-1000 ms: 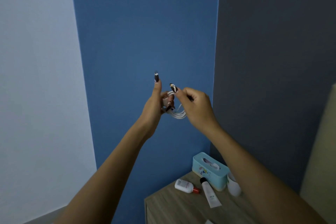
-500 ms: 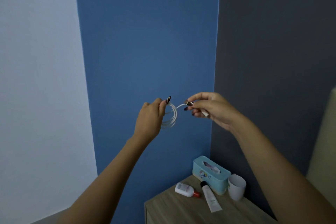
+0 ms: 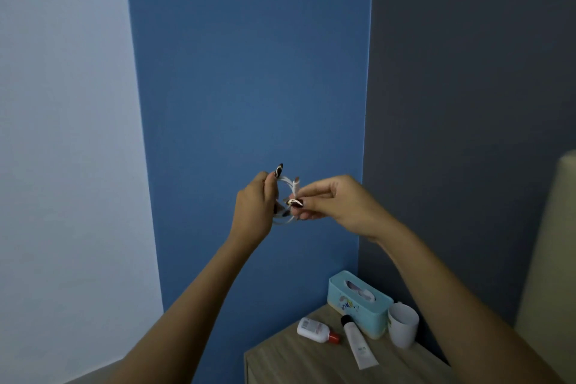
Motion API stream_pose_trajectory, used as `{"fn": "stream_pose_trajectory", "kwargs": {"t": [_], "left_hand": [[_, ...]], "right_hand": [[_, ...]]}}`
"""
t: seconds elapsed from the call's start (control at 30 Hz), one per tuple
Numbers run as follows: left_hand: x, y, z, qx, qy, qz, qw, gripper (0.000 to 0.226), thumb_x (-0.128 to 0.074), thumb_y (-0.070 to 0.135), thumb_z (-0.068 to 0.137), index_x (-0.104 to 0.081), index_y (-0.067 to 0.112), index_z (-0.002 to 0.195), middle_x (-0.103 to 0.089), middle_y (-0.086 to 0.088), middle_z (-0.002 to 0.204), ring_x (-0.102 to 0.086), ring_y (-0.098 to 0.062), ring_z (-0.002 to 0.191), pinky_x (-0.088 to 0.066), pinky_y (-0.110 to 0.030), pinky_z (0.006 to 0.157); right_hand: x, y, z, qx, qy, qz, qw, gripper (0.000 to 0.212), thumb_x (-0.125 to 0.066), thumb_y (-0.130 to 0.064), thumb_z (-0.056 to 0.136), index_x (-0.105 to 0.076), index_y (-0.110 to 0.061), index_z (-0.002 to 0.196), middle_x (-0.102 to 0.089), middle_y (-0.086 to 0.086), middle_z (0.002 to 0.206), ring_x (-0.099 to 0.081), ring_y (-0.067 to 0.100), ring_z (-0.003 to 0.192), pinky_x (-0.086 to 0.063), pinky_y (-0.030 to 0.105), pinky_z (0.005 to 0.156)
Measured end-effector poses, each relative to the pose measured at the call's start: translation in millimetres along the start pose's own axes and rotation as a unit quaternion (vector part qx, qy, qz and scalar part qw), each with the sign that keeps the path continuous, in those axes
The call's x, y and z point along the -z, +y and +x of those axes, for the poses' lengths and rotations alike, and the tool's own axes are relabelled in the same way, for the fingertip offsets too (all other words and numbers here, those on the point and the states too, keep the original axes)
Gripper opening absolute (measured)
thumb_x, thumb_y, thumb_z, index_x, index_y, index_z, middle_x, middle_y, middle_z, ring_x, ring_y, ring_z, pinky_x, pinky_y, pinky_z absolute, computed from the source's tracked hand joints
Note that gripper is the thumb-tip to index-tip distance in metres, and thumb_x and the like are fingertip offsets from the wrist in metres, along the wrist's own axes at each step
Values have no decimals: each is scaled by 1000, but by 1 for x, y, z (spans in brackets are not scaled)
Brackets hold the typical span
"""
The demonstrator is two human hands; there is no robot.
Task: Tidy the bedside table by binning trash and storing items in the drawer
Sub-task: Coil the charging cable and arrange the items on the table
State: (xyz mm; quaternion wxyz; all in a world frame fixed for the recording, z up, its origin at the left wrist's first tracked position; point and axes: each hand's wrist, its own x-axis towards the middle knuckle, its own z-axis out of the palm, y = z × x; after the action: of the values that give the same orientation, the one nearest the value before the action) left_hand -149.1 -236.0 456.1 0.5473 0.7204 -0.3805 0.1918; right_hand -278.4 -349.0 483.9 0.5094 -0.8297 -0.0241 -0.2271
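High above the near left corner of the wooden bedside table (image 3: 299, 362), a thin white charging cable (image 3: 288, 185) hung wound into a small coil, apparently so it could go into the drawer without tangling. Its loops were clamped in the left hand (image 3: 257, 212), while the right hand (image 3: 335, 203) pinched the loose plug end against them, probably to tuck it. Below, a teal tissue box (image 3: 358, 305), white cup (image 3: 403, 324), white squeeze tube (image 3: 358, 341) and small red-capped white bottle (image 3: 313, 329) lay on the far part of the tabletop.

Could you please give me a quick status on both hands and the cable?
Left hand grips white cable coil, right hand pinches its end. Cable held in air, clear of bedside table. Nothing in the way.
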Motion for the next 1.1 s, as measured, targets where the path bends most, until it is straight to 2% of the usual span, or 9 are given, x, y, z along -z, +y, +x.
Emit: {"fn": "stream_pose_trajectory", "kwargs": {"t": [0.1,0.17,0.27,0.37,0.57,0.7,0.93,1.0,1.1], "left_hand": [[-1,2,-3,0,-7,-31,999,38,-33,28,103,-44,10,71,-47,1,58,-43,-13,51,-33,-17,45],[-3,2,-5,-1,-16,-36,999,38,-32,29,103,-44,9,72,-46,1,58,-38,-12,50,-32,-18,46],[-9,1,-8,-4,-37,-17,999,40,-33,29,103,-39,13,67,-42,1,56,-37,-8,47,-29,-20,46],[-15,0,-15,-1,-52,-16,999,40,-30,28,103,-35,15,66,-41,1,55,-39,-7,44,-29,-19,44],[-24,-2,-22,-10,-22,-5,1000,44,-25,38,102,-36,15,66,-38,2,56,-33,-14,52,-29,-29,49],[-28,-2,-26,-31,8,29,999,41,-31,36,102,-39,17,66,-42,1,57,-41,-22,51,-41,-44,53],[-34,-6,-34,6,32,0,999,40,-32,32,102,-39,16,66,-42,2,57,-34,-13,51,-30,-31,49],[-35,-5,-35,5,29,-2,1000,41,-31,34,102,-39,16,66,-41,2,57,-35,-13,50,-31,-33,50],[-33,-1,-33,4,8,-17,1000,41,-32,34,102,-38,20,64,-43,2,56,-35,-11,48,-31,-26,46]], "right_hand": [[-3,7,2,30,65,-151,986,12,-64,-17,89,-76,-14,89,-73,-3,74,-60,-1,64,-48,17,63],[-5,10,3,42,86,-260,961,11,-66,-26,87,-76,-22,86,-65,-9,72,-54,0,60,-37,13,56],[-12,9,3,48,66,-358,930,16,-61,-30,90,-75,-24,87,-54,0,84,-53,11,73,-41,24,65],[-18,2,2,25,38,-449,892,27,-50,-30,93,-69,-21,76,-48,0,87,-51,17,73,-39,32,70],[-20,-7,2,-58,6,-504,862,26,-45,-27,93,-71,-24,95,-45,1,102,-49,20,87,-36,39,87],[-26,-9,4,-88,53,-526,845,24,-44,-27,94,-60,-11,83,-45,5,103,-46,22,88,-33,42,89],[-30,-12,2,-118,-15,-569,814,18,-43,-26,92,-59,-17,89,-42,7,114,-42,24,95,-31,45,94],[-33,-5,6,-109,25,-581,806,17,-44,-26,93,-58,-18,88,-45,7,114,-45,25,93,-31,44,91],[-32,10,13,-54,178,-550,814,35,-49,-42,94,-65,-14,80,-55,4,106,-52,21,80,-33,40,81]]}}
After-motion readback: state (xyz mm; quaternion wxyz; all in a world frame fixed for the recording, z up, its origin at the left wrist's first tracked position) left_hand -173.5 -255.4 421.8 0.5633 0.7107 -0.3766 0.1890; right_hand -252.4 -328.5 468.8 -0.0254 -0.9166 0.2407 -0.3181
